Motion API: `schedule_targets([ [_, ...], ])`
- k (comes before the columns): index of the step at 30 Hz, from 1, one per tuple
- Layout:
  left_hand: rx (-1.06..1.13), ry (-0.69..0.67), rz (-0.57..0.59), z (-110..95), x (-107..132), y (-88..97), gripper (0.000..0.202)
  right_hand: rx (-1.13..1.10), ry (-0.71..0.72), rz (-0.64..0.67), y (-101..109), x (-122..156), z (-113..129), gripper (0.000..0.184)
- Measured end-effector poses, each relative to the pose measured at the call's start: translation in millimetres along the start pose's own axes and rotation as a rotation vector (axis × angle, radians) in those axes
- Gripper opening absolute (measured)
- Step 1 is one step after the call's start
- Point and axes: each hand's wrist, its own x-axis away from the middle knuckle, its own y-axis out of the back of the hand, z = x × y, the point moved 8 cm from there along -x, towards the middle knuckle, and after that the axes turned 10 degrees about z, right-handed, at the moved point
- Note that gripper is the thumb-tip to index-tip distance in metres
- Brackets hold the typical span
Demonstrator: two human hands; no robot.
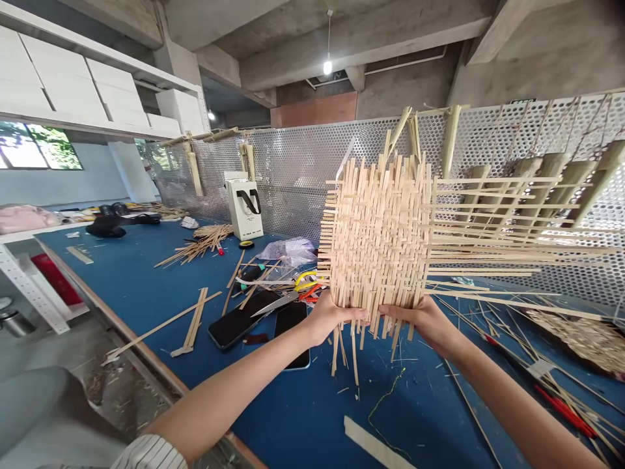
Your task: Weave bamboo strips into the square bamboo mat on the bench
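A woven bamboo-strip mat (378, 234) is held up in front of me above the table. Its weave is tight in the middle, and long loose strip ends (488, 241) stick out far to the right, shorter ones at the left, top and bottom. My left hand (332, 318) grips its lower left edge, thumb lying across the front. At the lower right edge, my right hand (417, 316) holds it the same way, its thumb pointing inward. The fingers behind the mat are hidden on both sides.
On the blue table (293, 410) lie scissors (276, 303), two phones (234, 326), and loose strips (195, 319). A white box (243, 207) and a strip bundle (208, 242) sit farther back. A perforated metal panel (293, 176) rises behind; a red-handled tool (564, 410) lies at right.
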Motion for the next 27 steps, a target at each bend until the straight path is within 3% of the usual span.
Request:
schedule_targets([
  [7, -0.022, 0.007, -0.021, -2.4, 1.7, 1.1, 0.044, -0.035, -0.021, -0.014, 1.1, -0.3, -4.7, 0.027],
  [14, -0.06, -0.004, -0.006, -3.9, 1.0, 0.3, 0.033, -0.066, -0.02, -0.025, 1.7, -1.0, -9.8, 0.03],
  [22, -0.123, 0.005, -0.083, -7.4, 3.5, 5.2, 0.048, -0.025, 0.0, -0.041, -0.1, -0.7, -6.1, 0.032],
  [27, -0.104, 0.038, -0.132, -4.2, 3.4, 8.6, 0.046, 0.03, 0.009, -0.037, -0.9, -0.3, -1.7, 0.032],
])
